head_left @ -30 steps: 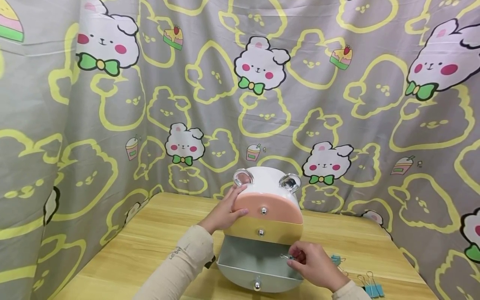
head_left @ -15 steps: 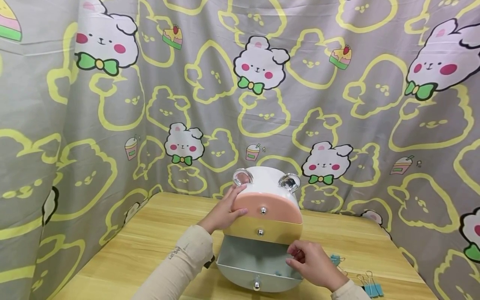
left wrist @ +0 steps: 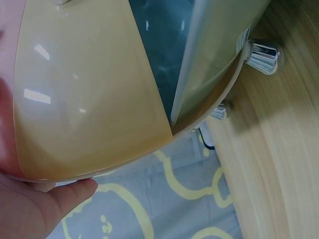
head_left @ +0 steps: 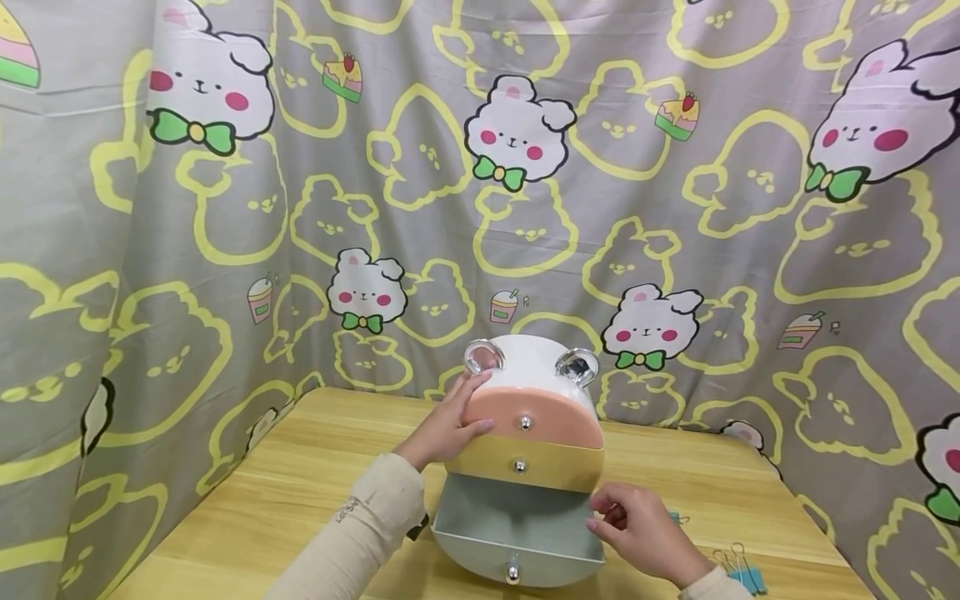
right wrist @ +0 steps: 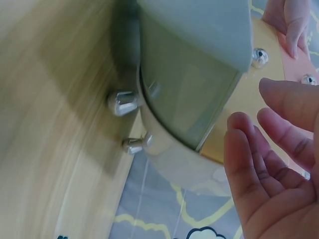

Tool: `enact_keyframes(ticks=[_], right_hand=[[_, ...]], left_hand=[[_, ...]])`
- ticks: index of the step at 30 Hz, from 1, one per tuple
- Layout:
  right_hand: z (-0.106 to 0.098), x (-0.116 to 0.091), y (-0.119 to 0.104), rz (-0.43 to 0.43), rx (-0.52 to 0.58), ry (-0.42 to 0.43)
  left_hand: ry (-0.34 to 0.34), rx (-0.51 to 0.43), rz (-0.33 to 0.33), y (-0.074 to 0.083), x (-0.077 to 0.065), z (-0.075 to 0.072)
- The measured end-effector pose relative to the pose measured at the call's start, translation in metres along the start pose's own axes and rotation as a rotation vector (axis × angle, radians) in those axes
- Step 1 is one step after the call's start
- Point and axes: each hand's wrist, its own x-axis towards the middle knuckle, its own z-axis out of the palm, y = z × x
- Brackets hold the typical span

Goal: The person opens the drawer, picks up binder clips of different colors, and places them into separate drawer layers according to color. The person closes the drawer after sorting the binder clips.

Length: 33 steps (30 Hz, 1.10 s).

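Observation:
A small bear-shaped drawer cabinet [head_left: 536, 362] stands on the table with silver ears, a pink top drawer [head_left: 555, 412], a yellow middle drawer [head_left: 555, 462] and a grey-green bottom drawer [head_left: 487, 508]. The bottom drawer is pulled out. My left hand [head_left: 450, 425] rests against the cabinet's upper left side, thumb on the pink front. Beside the bottom drawer's right wall hovers my right hand [head_left: 637, 529], fingers loosely bent and holding nothing. On the table to its right lie teal binder clips [head_left: 746, 577], one partly hidden behind the hand.
The wooden table [head_left: 300, 467] has a patterned curtain [head_left: 435, 208] along its back and sides. Silver feet [right wrist: 124, 102] show under the cabinet. A small black object [head_left: 417, 527] sits beside the cabinet's left side.
My right hand let go of a binder clip, which dropped into the bottom drawer, then moved right, out past the drawer's edge. The left hand stays where it was.

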Motion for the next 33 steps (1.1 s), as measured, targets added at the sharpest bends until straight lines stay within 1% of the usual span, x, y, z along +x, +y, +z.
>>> enact_keyframes(ticks=[10,13,15,17,23,26,33], right_hand=[[-0.008,-0.014,0.015,0.001,-0.093,0.064],[-0.011,-0.019,0.019,0.019,-0.122,0.077],[-0.014,-0.022,0.023,0.053,-0.131,0.071],[-0.017,-0.025,0.026,0.106,-0.14,0.059],[-0.024,-0.034,0.038,0.245,-0.214,0.082],[-0.027,-0.038,0.047,0.282,-0.26,0.092],[-0.034,-0.046,0.067,0.369,-0.277,0.086]], left_hand=[[-0.002,-0.007,0.007,0.0,-0.001,0.0],[-0.004,-0.006,0.008,0.001,-0.002,0.0],[-0.006,-0.004,0.009,0.001,-0.002,0.0],[-0.007,-0.004,0.009,0.001,-0.002,0.0],[-0.007,-0.003,0.013,0.001,-0.001,0.0],[-0.008,-0.004,0.01,0.001,-0.001,0.0],[-0.01,-0.017,0.007,0.002,-0.002,0.0]])
